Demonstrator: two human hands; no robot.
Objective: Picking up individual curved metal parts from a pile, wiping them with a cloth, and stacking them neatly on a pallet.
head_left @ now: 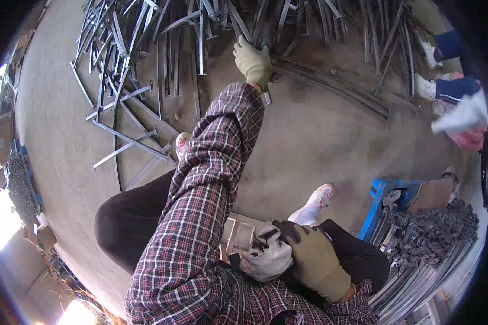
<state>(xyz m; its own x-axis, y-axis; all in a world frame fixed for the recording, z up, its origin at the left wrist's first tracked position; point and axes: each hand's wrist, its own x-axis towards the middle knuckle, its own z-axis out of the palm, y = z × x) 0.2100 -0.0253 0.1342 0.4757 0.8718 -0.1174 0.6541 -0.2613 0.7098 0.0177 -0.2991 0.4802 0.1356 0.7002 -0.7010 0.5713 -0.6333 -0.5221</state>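
My left hand (252, 64), in a pale olive work glove, stretches far forward to a heap of thin metal bars. Its fingers close around a metal bar (267, 98), whose near end sticks out below the glove; part of the grip is hidden. Down by my lap, my right hand (317, 262) wears a similar glove with dark fingertips. Its fingers curl against a crumpled grey-white cloth (268, 257). The heaped metal bars (200, 43), many with small end plates, lie crossed on the floor ahead.
Several long bars (336, 86) lie slanting to the right of my left hand. At the right stands a blue-framed rack (375, 208) with dark metal parts (434, 233) and strips. Another person (461, 103) is at the far right. Boxes (40, 233) line the left edge.
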